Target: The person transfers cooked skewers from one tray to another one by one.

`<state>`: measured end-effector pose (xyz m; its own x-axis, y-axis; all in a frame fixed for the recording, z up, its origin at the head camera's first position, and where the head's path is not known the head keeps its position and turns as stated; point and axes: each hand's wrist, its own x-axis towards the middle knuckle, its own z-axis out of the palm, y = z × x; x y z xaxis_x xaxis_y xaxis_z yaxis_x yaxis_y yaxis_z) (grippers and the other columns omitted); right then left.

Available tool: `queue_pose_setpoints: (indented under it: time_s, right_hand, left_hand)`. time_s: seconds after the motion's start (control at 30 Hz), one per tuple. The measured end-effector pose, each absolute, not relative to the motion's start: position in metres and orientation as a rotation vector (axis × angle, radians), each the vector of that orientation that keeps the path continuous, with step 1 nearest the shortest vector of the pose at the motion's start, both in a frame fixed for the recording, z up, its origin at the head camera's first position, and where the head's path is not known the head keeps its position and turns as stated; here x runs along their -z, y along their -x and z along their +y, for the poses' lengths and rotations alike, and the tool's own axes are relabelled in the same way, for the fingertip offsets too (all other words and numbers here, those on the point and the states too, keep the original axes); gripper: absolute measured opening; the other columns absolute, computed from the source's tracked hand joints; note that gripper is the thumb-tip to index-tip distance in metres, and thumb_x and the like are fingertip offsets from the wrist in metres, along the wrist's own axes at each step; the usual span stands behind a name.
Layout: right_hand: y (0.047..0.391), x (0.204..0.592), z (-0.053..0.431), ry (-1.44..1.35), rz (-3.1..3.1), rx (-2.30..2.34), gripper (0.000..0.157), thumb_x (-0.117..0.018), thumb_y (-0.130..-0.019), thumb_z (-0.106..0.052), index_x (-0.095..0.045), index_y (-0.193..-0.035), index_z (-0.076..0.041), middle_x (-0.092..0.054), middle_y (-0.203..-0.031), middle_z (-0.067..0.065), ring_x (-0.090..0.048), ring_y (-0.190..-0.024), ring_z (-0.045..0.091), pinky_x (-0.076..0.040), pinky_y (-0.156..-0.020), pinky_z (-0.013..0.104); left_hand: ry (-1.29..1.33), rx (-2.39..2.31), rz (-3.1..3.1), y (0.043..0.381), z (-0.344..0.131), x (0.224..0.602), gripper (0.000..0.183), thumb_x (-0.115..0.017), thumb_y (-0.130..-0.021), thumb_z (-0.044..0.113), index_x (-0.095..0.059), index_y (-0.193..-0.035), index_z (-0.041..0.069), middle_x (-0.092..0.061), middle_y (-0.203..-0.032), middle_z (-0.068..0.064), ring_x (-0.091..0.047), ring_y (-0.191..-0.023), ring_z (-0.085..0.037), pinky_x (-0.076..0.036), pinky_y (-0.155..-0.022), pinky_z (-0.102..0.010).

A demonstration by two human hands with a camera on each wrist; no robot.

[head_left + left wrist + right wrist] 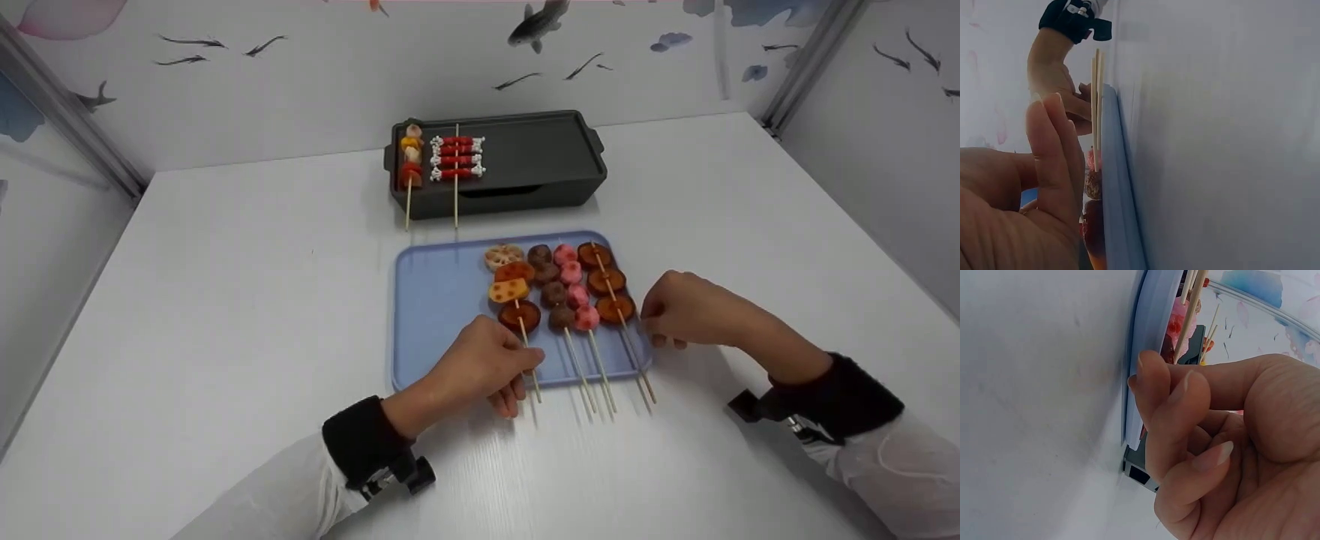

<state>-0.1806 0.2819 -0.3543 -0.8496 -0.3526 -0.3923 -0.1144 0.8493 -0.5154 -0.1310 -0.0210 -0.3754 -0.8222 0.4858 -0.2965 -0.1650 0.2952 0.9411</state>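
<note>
A blue tray [442, 315] carries several toy skewers on wooden sticks. My left hand [484, 360] is over the tray's front edge, its thumb and forefinger pinching the stick of the skewer with lotus root, orange and yellow slices and a brown round piece [519, 316]. The stick's lower end pokes out below the thumb; the grip itself is hidden in the left wrist view. At the tray's right rim, my right hand [690, 311] has thumb and forefinger close together on the edge, other fingers curled, beside the skewer of brown round slices [606, 282].
Between the hands lie a skewer of brown balls [555, 294] and one of pink balls [571, 274]. Behind the tray stands a dark grill box [536, 154] with a mixed skewer [412, 156] and a red-and-white skewer [457, 159] on it. A patterned wall rises behind.
</note>
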Motion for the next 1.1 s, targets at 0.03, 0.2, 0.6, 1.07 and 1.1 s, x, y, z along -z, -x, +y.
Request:
queue_pose_setpoints:
  time_s: [0.03, 0.2, 0.6, 1.07, 1.1]
  right_hand:
    - [0.18, 0.354, 0.282, 0.342, 2.539, 0.67, 0.018, -0.062, -0.096, -0.007, -0.075, -0.085, -0.003, -0.065, -0.066, 0.003, -0.057, -0.056, 0.016, -0.047, -0.052, 0.032]
    - [0.18, 0.354, 0.282, 0.339, 2.542, 0.661, 0.017, -0.062, -0.095, -0.008, -0.075, -0.085, -0.003, -0.065, -0.066, 0.003, -0.057, -0.056, 0.016, -0.047, -0.051, 0.031]
    - [0.181, 0.354, 0.282, 0.337, 2.546, 0.638, 0.016, -0.062, -0.095, -0.008, -0.076, -0.087, -0.004, -0.064, -0.066, 0.003, -0.056, -0.057, 0.016, -0.047, -0.052, 0.031]
    - [0.182, 0.355, 0.283, 0.349, 2.537, 0.658, 0.016, -0.063, -0.095, -0.006, -0.075, -0.085, -0.003, -0.066, -0.067, 0.004, -0.058, -0.056, 0.016, -0.048, -0.052, 0.031]
    - [0.182, 0.355, 0.283, 0.342, 2.535, 0.653, 0.016, -0.063, -0.095, -0.007, -0.075, -0.085, -0.003, -0.066, -0.067, 0.004, -0.057, -0.057, 0.016, -0.047, -0.053, 0.031]
  left_hand:
    - [-0.308, -1.547, 2.05, 0.131, -0.02, 0.375, 0.037, -0.067, -0.099, 0.018, -0.072, -0.073, -0.008, -0.061, -0.054, -0.01, -0.06, -0.039, -0.016, -0.055, -0.043, -0.032]
    - [-0.408, -1.442, 2.175, 0.134, -0.017, 0.374, 0.043, -0.065, -0.1, 0.017, -0.067, -0.061, -0.001, -0.058, -0.05, -0.007, -0.053, -0.036, -0.014, -0.051, -0.039, -0.029]
    - [-0.42, -1.38, 2.263, 0.136, -0.017, 0.367, 0.046, -0.066, -0.099, 0.018, -0.061, -0.055, 0.004, -0.058, -0.048, -0.007, -0.051, -0.035, -0.014, -0.049, -0.038, -0.028]
    - [-0.492, -1.415, 2.873, 0.161, -0.031, 0.345, 0.034, -0.057, -0.098, 0.015, -0.054, -0.064, 0.014, -0.038, -0.053, 0.004, -0.037, -0.046, -0.01, -0.028, -0.046, -0.026]
    - [-0.478, -1.431, 2.922, 0.167, -0.033, 0.343, 0.029, -0.058, -0.098, 0.014, -0.059, -0.069, 0.012, -0.045, -0.055, 0.003, -0.041, -0.048, -0.011, -0.03, -0.046, -0.026]
